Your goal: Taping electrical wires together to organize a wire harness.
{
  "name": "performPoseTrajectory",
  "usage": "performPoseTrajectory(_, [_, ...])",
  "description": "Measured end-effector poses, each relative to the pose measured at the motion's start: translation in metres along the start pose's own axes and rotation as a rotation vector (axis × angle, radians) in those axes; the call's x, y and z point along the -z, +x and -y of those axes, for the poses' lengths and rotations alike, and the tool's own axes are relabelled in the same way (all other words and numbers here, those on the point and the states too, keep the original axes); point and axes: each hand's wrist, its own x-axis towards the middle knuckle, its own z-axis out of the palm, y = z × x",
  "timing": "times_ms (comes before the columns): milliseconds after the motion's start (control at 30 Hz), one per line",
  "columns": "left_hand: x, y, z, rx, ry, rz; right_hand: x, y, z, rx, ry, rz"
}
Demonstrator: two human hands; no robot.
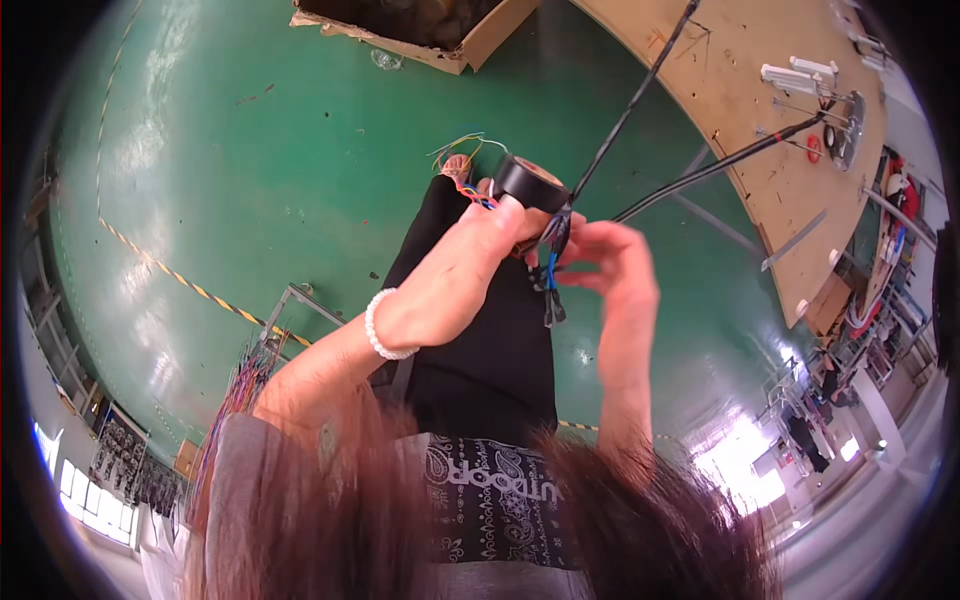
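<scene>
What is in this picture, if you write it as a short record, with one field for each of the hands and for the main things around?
Left hand: holds a roll of black tape
Left wrist: white beaded bracelet
Right hand: at the wire bundle; grip unclear
Long black cables: two, running from near the hands, up and right
Tan board: upper right
Cardboard box: top edge, open
Floor: green, with a yellow-and-black striped line

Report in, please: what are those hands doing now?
Left hand holding black tape roll. Right hand at blue-and-black wire bundle. Nothing visibly in the way.
</scene>
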Motion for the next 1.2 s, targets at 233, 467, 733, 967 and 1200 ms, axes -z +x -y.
performPoseTrajectory(233, [-0.009, 0.003, 0.002, -0.196, 0.181, -0.014, -0.002, -0.022, -0.010, 0.076, -0.091, -0.058])
performPoseTrajectory(467, [-0.010, 0.016, 0.026, -0.150, 0.019, 0.111, 0.048, 0.017, 0.023, 0.303, 0.534, 0.117])
performPoseTrajectory(733, [-0.034, 0.006, 0.045, -0.200, -0.083, -0.215, 0.023, 0.006, 0.002, 0.630, -0.435, 0.130])
performPoseTrajectory(967, [-0.029, 0.002, 0.046, -0.288, 0.251, -0.190, 0.016, 0.024, 0.028, 0.572, -0.295, 0.144])
performPoseTrajectory(1200, [-0.013, 0.009, 0.033, -0.534, 0.721, -0.212, 0.012, 0.046, 0.034, 0.813, -0.634, 0.220])
